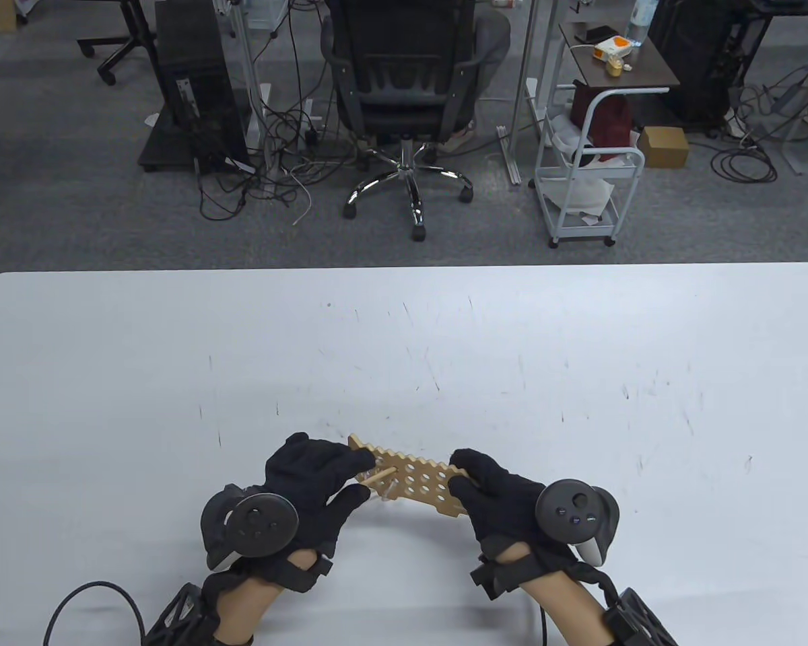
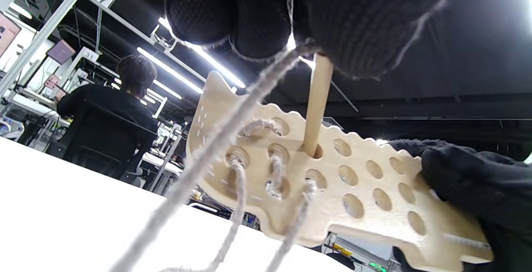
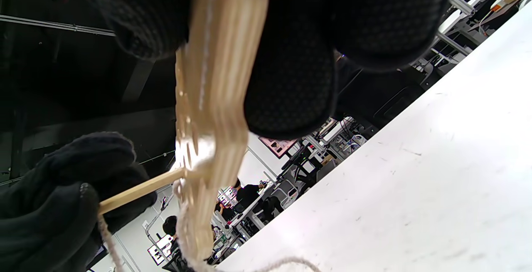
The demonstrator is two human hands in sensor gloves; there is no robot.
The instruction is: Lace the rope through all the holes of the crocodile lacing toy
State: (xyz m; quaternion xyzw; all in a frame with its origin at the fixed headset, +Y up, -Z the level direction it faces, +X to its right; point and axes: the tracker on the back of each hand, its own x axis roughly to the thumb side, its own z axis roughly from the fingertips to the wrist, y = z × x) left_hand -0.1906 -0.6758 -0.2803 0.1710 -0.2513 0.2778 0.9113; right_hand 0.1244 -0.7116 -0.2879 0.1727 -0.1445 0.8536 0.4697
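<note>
The crocodile lacing toy [image 1: 414,479], a thin, stiff wooden board, looks light and is held off the white table [image 1: 579,350] near its 6 o'clock edge. The grey rope [image 2: 216,147] is limp, already laced through several holes; its rigid wooden needle [image 2: 316,105] is the sensible place to hold. The left hand [image 1: 313,481] pinches that needle, tip in a hole. The right hand [image 1: 495,494] grips the board's 3 o'clock end.

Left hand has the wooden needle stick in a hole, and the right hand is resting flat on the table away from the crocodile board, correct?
Not quite. The right hand isn't on the table; the table view shows it gripping the tail end of the pale wooden crocodile lacing board. The rest holds: the left hand pinches the wooden needle stick, its tip in a hole.
</note>
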